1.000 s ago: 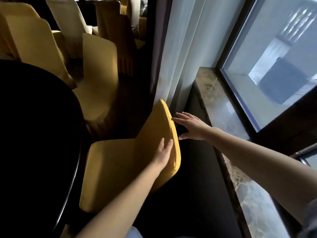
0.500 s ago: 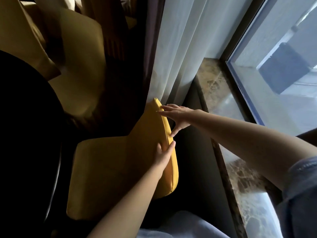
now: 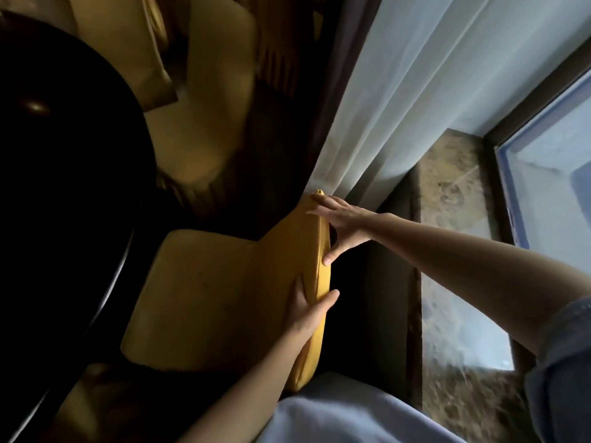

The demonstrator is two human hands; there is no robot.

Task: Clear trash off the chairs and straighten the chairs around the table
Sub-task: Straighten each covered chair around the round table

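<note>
**Both hands on the chair back, barely any room to the curtain**

Left hand [image 3: 308, 310] is clamped on the near end of the chair [image 3: 220, 298] back's top edge, thumb on the window side and fingers wrapped over onto the seat side. Right hand [image 3: 340, 220] is out at the far end of the same edge, fingers laid over the top corner and thumb pressed on the back face, so more of a pinch than a full grip. Both are holding the chair and nothing else.

What matters here: the back's top edge runs straight away from the person, and the seat sticks out to the left, toward the dark round counter [image 3: 64, 187]. So the chair faces the counter already, and I'd guess any straightening is a small twist or a push leftward. Left hand is nearer the body, right hand has the reach.

In the way: the sheer curtain [image 3: 399, 100] touches the far corner right by the right hand's fingers. The stone sill [image 3: 454, 193] and window [image 3: 553, 161] sit close on the right. More chairs [image 3: 204, 100] crowd in just beyond. I can't see any trash on the seat, though it's dim.
</note>
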